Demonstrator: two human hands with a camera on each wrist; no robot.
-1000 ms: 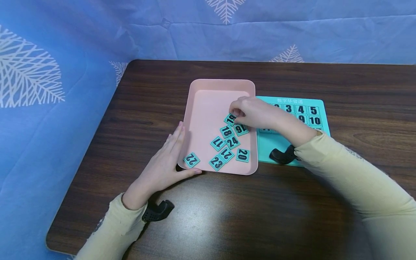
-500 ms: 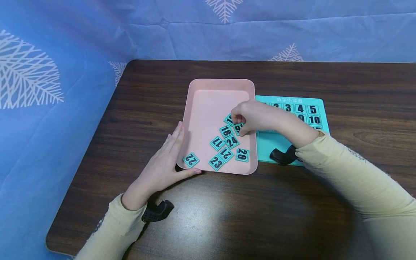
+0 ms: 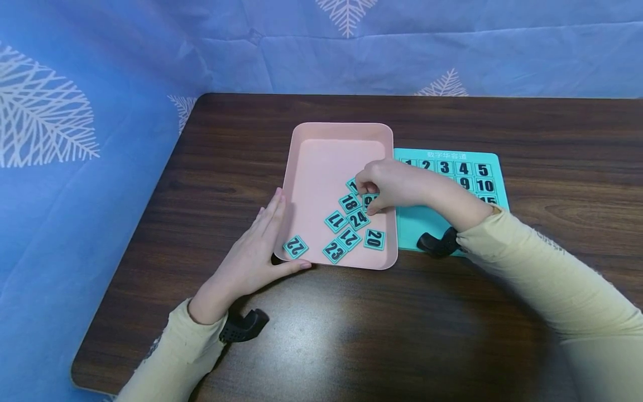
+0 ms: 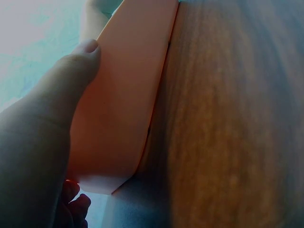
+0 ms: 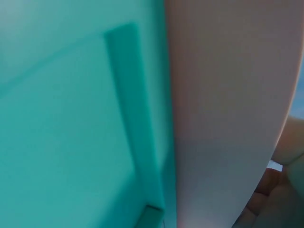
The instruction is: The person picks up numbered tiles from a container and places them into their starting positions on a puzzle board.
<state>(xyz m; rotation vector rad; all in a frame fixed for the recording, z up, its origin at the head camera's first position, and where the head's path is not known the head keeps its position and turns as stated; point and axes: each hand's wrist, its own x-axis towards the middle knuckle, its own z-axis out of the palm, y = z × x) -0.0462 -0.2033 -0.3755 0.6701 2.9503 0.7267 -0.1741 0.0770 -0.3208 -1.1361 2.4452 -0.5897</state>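
Inside a pink tray (image 3: 321,167) lie several teal square tiles with black numbers. My right hand (image 3: 394,181) reaches over the tray's right rim; its thumb and curled fingers pinch a number tile (image 3: 369,200), whose figures are partly covered. Right beside it are the 18 tile (image 3: 350,203), the 24 tile (image 3: 358,219) and another tile half hidden under the fingers. My left hand (image 3: 253,254) rests against the tray's near left corner, fingers straight along the left side and thumb on the front edge. In the left wrist view the thumb (image 4: 78,71) touches the tray's wall (image 4: 123,95).
A teal number board (image 3: 412,229) lies against the tray's right side, its upper rows filled with numbered tiles and partly covered by my right forearm. The 22 tile (image 3: 295,247) and the 20 tile (image 3: 374,239) lie near the tray's front. Blue cloth (image 3: 301,56) hangs behind the dark wooden table (image 3: 351,335).
My right hand has shifted slightly towards me, from beside the 19 tile to the tile below it, and its thumb has come down on that tile's near side. My left hand stays put.
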